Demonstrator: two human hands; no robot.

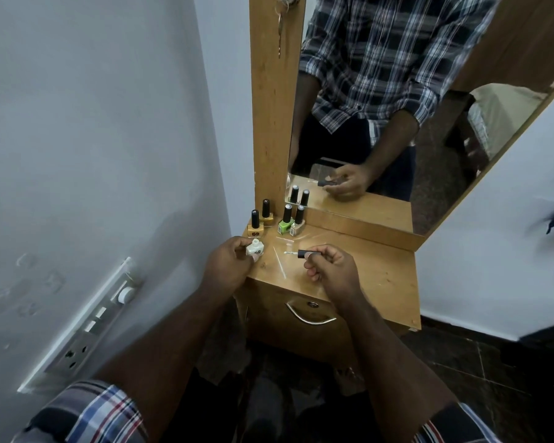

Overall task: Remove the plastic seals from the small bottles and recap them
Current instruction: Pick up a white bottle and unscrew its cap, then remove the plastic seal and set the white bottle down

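Observation:
My left hand [227, 265] grips a small white bottle [255, 250] with its neck uncovered, at the left edge of the wooden dresser top [375, 276]. My right hand [330, 266] pinches the bottle's black cap [307, 253], held level, its brush pointing left toward the bottle with a small gap between them. Clear plastic seal strips [280, 266] lie on the wood between my hands. Behind stand capped bottles: two tan ones [256, 230] [266, 215], a green one [285, 223] and a cream one [297, 227].
A mirror [397, 123] in a wooden frame rises behind the bottles and reflects a person in a plaid shirt. A drawer with a metal handle [311, 316] sits below the top. A white wall with a switch panel [90, 324] is close on the left.

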